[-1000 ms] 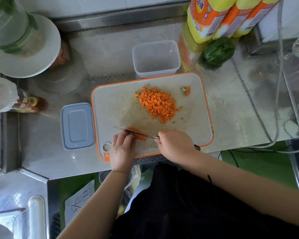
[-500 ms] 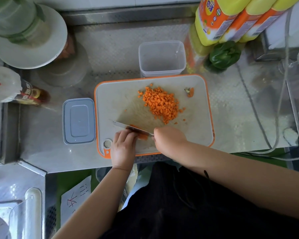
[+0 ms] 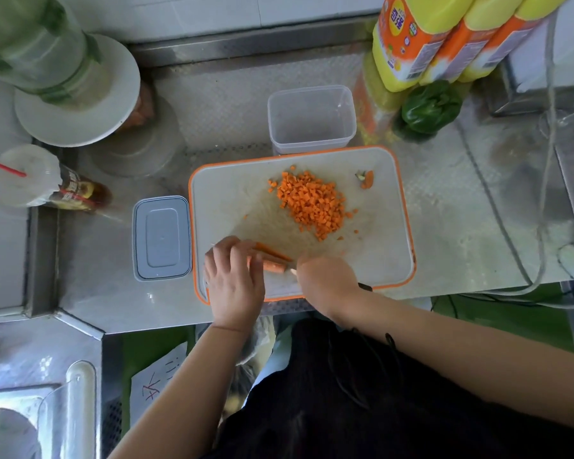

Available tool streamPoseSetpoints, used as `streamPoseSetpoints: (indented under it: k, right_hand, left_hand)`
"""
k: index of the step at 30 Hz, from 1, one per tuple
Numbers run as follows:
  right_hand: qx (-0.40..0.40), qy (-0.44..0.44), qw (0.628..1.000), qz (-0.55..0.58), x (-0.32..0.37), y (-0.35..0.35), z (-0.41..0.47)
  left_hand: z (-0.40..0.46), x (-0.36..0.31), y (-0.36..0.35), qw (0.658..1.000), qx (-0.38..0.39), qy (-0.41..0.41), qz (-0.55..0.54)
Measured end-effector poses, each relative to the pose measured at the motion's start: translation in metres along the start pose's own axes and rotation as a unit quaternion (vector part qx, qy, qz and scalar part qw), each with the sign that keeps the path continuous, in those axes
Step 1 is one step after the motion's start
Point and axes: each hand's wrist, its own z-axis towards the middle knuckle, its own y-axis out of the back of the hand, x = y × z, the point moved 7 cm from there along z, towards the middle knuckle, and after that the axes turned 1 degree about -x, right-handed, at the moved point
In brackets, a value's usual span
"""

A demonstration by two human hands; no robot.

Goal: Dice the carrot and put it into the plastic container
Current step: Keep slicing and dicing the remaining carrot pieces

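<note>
Head view, big to small: cutting board (image 3: 371, 260) holding a pile of diced carrot (image 3: 312, 203), plastic container (image 3: 312, 119) bare behind it, left hand (image 3: 234, 279) pinning the last carrot piece (image 3: 274, 266), right hand (image 3: 328, 281) gripping the knife (image 3: 365, 287), probably mid-dicing, more careful cuts likely needed before scooping.

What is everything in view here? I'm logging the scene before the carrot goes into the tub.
cutting board: 1, white with orange rim, centre of counter
diced carrot: 1 pile, orange, middle of board
carrot piece: 1, orange, near edge of board, under left fingers
carrot end: 1, orange, far right of board
knife: 1, dark handle tip showing, in right hand
container: 1, clear, empty, behind board
lid: 1, grey, left of board
pepper: 1, green, far right
bottles: 3, yellow-orange, far right
left hand: rests on carrot piece
right hand: grips knife
</note>
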Motion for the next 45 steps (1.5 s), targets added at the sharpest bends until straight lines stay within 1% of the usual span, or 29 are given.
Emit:
streamPoseSetpoints:
  k: [1,2,3,4,5,7,10,13,16,17,18,19,20,21,22,23,24,25,28,30,35,41,45]
  right_hand:
    - [-0.007,0.0,1.0,-0.011,0.0,0.0,0.0]
    - [-0.015,-0.004,1.0,-0.016,0.001,0.0,0.001]
    - [-0.019,-0.013,1.0,-0.013,0.0,-0.001,0.002]
    - [-0.021,-0.025,0.999,-0.008,-0.001,-0.002,0.003]
    - [-0.02,-0.035,0.999,-0.006,-0.002,-0.004,0.003]
    - [-0.021,-0.037,0.999,-0.014,-0.002,-0.005,0.004]
    - [-0.028,-0.033,0.999,-0.026,-0.002,-0.005,0.004]
    - [-0.036,-0.018,0.998,-0.048,0.002,-0.004,0.001]
    - [-0.044,-0.011,0.998,-0.046,0.003,-0.005,-0.003]
    - [-0.048,-0.012,0.998,-0.042,0.002,-0.007,-0.004]
    - [-0.047,-0.018,0.998,-0.038,0.0,-0.009,-0.005]
    - [-0.048,-0.019,0.998,-0.032,-0.002,-0.01,-0.005]
    - [-0.05,-0.021,0.998,-0.029,-0.004,-0.01,-0.005]
    - [-0.054,-0.018,0.998,-0.023,-0.005,-0.01,-0.005]
    - [-0.057,-0.016,0.998,-0.009,-0.007,-0.008,-0.004]
    - [-0.063,-0.014,0.998,0.008,-0.008,-0.006,-0.004]
    - [-0.066,-0.016,0.997,0.023,-0.009,-0.003,-0.004]
    - [-0.066,-0.017,0.997,0.037,-0.01,-0.001,-0.004]
    - [-0.062,-0.013,0.995,0.07,-0.011,0.003,-0.006]
    - [-0.059,-0.011,0.996,0.066,-0.011,0.004,-0.007]
    - [-0.055,0.001,0.998,0.024,-0.007,0.007,-0.009]
    - [-0.025,-0.003,0.999,0.022,-0.006,0.007,-0.006]
    - [0.008,-0.031,0.999,0.002,-0.005,0.009,0.002]
  left_hand:
    - [0.011,-0.003,-0.004,0.997,0.067,0.009,0.042]
    - [0.019,-0.006,-0.015,0.983,0.158,0.008,0.09]
    - [0.024,-0.007,-0.025,0.959,0.245,0.001,0.139]
    - [0.027,-0.008,-0.032,0.934,0.307,-0.006,0.183]
    - [0.03,-0.008,-0.036,0.915,0.338,-0.018,0.221]
    - [0.035,-0.012,-0.039,0.89,0.361,-0.039,0.276]
    - [0.037,-0.019,-0.041,0.861,0.393,-0.069,0.316]
    - [0.039,-0.026,-0.045,0.848,0.426,-0.084,0.304]
    - [0.042,-0.024,-0.047,0.839,0.455,-0.075,0.29]
    - [0.044,-0.024,-0.047,0.844,0.449,-0.078,0.283]
    - [0.049,-0.023,-0.044,0.861,0.425,-0.084,0.265]
    - [0.055,-0.021,-0.039,0.895,0.377,-0.078,0.227]
    - [0.062,-0.019,-0.025,0.941,0.292,-0.06,0.161]
    - [0.064,-0.017,-0.006,0.98,0.177,-0.051,0.076]
    - [0.059,-0.012,0.018,0.997,0.051,-0.05,-0.001]
    - [0.048,-0.005,0.037,0.997,-0.042,-0.042,-0.051]
    - [0.034,-0.001,0.045,0.993,-0.085,-0.038,-0.076]
    - [0.02,0.004,0.041,0.992,-0.085,-0.042,-0.084]
    - [-0.015,0.014,-0.002,0.996,0.017,-0.054,-0.065]
    - [-0.026,0.019,-0.027,0.996,0.058,-0.04,-0.051]
    - [-0.025,0.027,-0.043,0.997,0.068,0.004,-0.043]
    - [-0.024,0.029,-0.043,0.996,0.056,0.009,-0.063]
    - [-0.025,0.03,-0.043,0.996,0.047,0.012,-0.072]
